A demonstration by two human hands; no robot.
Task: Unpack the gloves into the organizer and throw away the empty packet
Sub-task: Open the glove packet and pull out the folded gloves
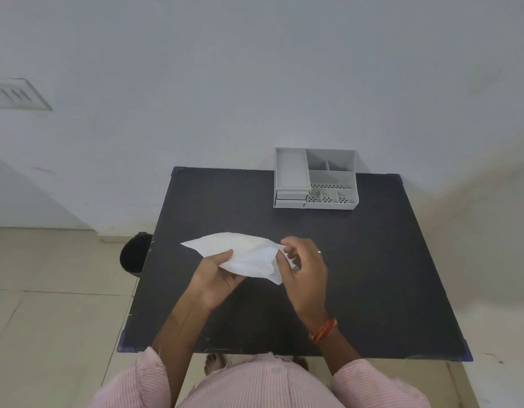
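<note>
A white, flat packet of gloves is held just above the middle of the dark table. My left hand grips its near edge, thumb on top. My right hand pinches the packet's right end with fingertips. No gloves show outside the packet. A grey plastic organizer with several compartments and small drawers stands at the table's far edge, to the right of centre, and nothing shows in its compartments.
A black round bin stands on the tiled floor against the table's left side. A pale wall rises directly behind the table. My bare foot shows below the table's near edge.
</note>
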